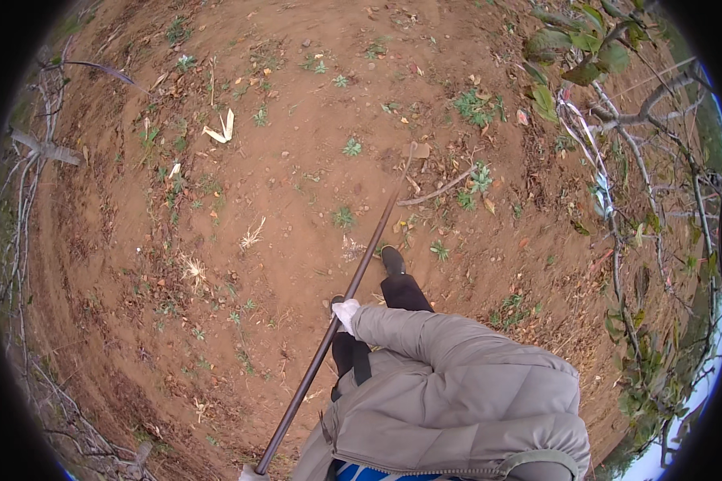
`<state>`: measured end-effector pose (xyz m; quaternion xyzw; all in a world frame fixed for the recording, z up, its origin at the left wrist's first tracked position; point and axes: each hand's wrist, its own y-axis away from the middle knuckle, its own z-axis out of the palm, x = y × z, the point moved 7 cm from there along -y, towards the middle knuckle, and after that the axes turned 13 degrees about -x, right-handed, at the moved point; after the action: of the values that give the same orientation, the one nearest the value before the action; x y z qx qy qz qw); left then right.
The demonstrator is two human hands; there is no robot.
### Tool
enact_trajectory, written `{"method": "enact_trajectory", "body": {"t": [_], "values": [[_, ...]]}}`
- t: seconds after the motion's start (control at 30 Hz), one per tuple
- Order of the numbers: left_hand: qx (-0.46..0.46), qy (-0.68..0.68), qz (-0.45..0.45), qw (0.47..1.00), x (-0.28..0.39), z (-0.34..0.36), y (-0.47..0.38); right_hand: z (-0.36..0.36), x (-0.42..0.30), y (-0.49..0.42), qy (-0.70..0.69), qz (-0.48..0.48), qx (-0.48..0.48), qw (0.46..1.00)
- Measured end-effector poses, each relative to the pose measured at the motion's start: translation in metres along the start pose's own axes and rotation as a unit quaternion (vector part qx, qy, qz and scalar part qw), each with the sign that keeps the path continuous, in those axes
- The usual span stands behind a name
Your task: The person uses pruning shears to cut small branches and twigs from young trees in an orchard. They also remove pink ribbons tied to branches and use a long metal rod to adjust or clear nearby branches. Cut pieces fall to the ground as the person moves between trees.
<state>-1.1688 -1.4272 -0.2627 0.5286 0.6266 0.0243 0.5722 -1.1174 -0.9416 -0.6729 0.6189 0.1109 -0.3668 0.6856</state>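
A long-handled hoe [361, 264] slants across the view, from the bottom edge up to its small blade [420, 150] at the soil. My right hand [345, 315], in a whitish glove, is closed round the middle of the dark handle. At the bottom edge, my left hand [253, 474], also in a light glove, holds the handle near its rear end and is mostly cut off by the frame. The blade lies low over or on the brown soil, near a curved dry stick [439, 191]; whether it touches the ground is not clear.
Small green weeds [475, 108] dot the bare soil. Leafy branches [626, 126] with ribbon-like strips hang at the right, and bare branches [42, 150] stand at the left. Dry husks [221, 128] and straw tufts [194, 270] lie at the left. My shoe [392, 261] is right of the handle.
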Motion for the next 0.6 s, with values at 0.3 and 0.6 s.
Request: {"method": "enact_trajectory", "body": {"t": [0.3, 0.6], "values": [[0.096, 0.082, 0.211, 0.969, 0.374, -0.176, 0.063, -0.329, -0.128, -0.069, -0.43, -0.1, 0.186, 0.878], [-0.227, 0.351, 0.546, 0.726, 0.616, -0.299, 0.143, -0.472, -0.189, -0.053, -0.421, -0.167, 0.202, 0.868]]}}
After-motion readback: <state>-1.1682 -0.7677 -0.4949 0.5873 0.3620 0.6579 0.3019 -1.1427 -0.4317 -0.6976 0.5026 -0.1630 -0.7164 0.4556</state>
